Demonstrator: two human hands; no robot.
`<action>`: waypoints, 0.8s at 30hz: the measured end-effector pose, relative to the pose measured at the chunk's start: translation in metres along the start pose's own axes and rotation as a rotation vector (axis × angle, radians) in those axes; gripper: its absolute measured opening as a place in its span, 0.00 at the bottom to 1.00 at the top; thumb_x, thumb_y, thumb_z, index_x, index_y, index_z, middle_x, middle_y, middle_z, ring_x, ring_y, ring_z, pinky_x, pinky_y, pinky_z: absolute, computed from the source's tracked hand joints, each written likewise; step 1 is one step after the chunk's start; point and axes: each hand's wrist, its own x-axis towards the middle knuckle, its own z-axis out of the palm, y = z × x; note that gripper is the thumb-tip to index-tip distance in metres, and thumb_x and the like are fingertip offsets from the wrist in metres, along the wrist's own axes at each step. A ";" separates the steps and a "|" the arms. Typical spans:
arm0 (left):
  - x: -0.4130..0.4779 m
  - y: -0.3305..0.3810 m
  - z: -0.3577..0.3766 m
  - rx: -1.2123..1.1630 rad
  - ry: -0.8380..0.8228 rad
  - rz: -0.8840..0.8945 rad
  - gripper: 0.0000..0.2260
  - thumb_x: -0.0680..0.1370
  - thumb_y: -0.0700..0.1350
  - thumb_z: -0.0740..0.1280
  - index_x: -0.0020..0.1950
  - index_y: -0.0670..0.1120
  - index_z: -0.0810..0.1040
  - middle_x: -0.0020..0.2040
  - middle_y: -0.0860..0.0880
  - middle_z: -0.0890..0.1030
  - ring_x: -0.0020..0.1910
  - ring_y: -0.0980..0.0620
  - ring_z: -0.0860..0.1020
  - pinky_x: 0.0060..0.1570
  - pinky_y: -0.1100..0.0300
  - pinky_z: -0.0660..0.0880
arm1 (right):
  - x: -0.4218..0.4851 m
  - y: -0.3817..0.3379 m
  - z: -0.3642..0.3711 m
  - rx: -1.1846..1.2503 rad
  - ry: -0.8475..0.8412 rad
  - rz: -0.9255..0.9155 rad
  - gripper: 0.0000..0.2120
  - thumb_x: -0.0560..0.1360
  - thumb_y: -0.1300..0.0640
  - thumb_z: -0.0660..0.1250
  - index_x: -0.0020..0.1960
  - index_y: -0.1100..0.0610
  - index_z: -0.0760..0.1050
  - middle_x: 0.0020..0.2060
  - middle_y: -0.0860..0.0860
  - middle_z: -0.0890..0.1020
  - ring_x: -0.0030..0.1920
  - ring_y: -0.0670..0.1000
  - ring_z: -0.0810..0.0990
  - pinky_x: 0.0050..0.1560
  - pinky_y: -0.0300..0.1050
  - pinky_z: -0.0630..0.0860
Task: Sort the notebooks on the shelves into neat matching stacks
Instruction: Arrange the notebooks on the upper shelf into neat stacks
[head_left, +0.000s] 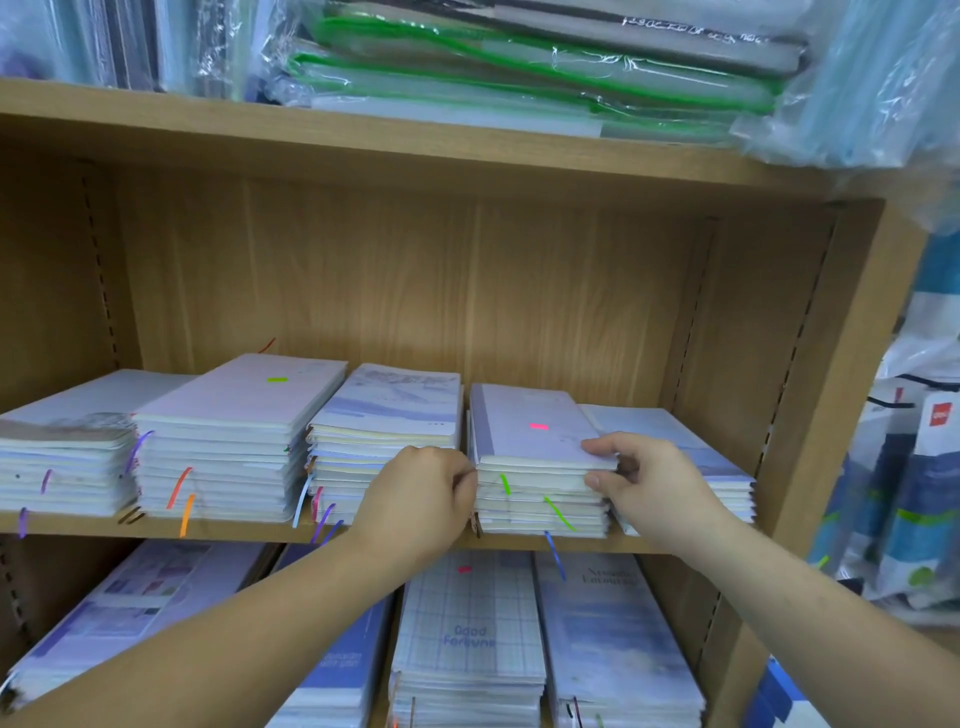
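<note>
left hand (415, 499) curled round notebook stack (535, 499) edge just to its right | right hand (641, 483) pinching stack's top corner under its thumb | judged floppy, slick: hold both edges

Lavender notebook (535, 428) (pink sticker (538, 426))

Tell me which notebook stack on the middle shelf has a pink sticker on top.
The pale lilac notebook stack fourth from left, held by the left hand and right hand; the second stack has a green sticker.
</note>
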 end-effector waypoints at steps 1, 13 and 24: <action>-0.002 -0.003 -0.001 -0.002 0.002 0.008 0.10 0.80 0.48 0.65 0.43 0.48 0.83 0.31 0.53 0.77 0.37 0.51 0.76 0.39 0.51 0.77 | -0.002 -0.001 0.000 -0.007 0.019 0.000 0.16 0.76 0.57 0.75 0.61 0.45 0.79 0.39 0.47 0.79 0.43 0.51 0.79 0.44 0.41 0.70; -0.021 -0.002 0.020 0.049 -0.350 -0.103 0.12 0.83 0.55 0.61 0.52 0.47 0.73 0.49 0.46 0.82 0.39 0.44 0.80 0.42 0.53 0.78 | -0.024 0.014 0.019 -0.391 -0.104 0.080 0.23 0.75 0.40 0.71 0.32 0.54 0.68 0.27 0.46 0.73 0.39 0.54 0.76 0.37 0.46 0.66; -0.020 0.011 0.035 0.081 -0.373 -0.175 0.13 0.86 0.55 0.55 0.55 0.45 0.65 0.54 0.43 0.81 0.38 0.42 0.79 0.45 0.49 0.80 | -0.016 0.019 0.027 -0.375 -0.145 0.090 0.13 0.78 0.43 0.68 0.48 0.52 0.72 0.49 0.53 0.82 0.55 0.58 0.80 0.51 0.48 0.74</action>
